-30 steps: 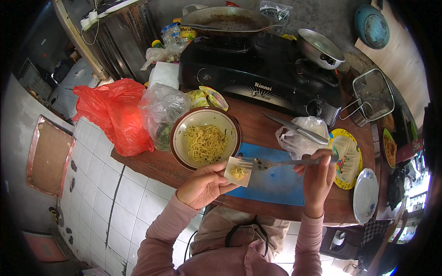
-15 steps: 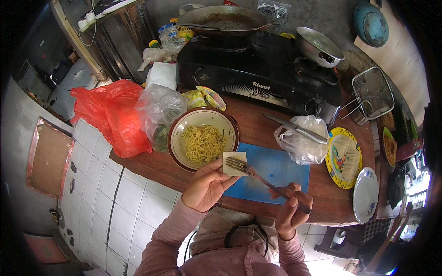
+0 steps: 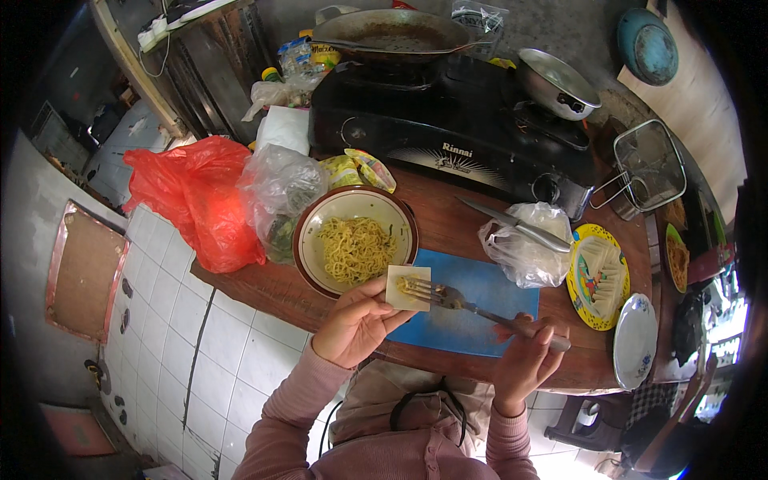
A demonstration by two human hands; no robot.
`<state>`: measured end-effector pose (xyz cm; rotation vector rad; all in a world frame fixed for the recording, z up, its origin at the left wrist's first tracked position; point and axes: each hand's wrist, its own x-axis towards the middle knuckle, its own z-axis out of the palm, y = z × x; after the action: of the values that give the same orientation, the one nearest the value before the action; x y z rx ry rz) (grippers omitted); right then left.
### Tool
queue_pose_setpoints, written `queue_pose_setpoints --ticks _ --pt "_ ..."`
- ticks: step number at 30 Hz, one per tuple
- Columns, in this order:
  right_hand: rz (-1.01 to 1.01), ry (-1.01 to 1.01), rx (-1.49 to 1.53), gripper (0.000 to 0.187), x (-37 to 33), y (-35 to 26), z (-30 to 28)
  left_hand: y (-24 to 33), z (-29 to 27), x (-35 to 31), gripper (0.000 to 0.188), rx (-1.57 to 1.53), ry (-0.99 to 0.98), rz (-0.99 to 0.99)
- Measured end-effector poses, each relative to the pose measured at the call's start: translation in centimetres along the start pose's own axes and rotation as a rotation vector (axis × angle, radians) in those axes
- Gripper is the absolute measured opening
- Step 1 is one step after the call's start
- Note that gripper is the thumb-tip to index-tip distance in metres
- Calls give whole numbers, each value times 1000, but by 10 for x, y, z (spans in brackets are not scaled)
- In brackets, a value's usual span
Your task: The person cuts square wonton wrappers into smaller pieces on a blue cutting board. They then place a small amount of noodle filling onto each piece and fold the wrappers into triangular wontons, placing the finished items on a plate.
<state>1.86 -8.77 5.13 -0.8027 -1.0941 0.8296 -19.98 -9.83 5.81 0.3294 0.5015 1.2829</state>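
Noodles (image 3: 356, 250), curly and yellow, sit in a round brown-rimmed bowl (image 3: 356, 203); now I see the left hand (image 3: 352, 322) pinching a thin, pale, square wrapper (image 3: 397, 301) by its lower-left corner, metal fork (image 3: 500, 321) tines over it, smooth blue mat (image 3: 490, 284) behind, right hand (image 3: 528, 356) gripping the handle.

Glare whitens the right edge and the floor (image 3: 552, 462) at lower right; the upper left is dim. Fisheye distortion bows the tabletop (image 3: 572, 358), black fills the corners, and the fork (image 3: 498, 318) looks fairly crisp.
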Motion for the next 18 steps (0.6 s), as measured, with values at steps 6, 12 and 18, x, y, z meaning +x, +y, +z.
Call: queue_pose_setpoints --ticks 6,12,18 --pt "66 -115 139 29 17 -1 -18 8 2 -2 58 85 -12 -120" --pt "27 -297 119 27 27 1 -23 13 8 -5 61 157 -59 -202" --pt "68 -290 168 28 31 0 -22 14 8 -6 60 210 -73 -245"
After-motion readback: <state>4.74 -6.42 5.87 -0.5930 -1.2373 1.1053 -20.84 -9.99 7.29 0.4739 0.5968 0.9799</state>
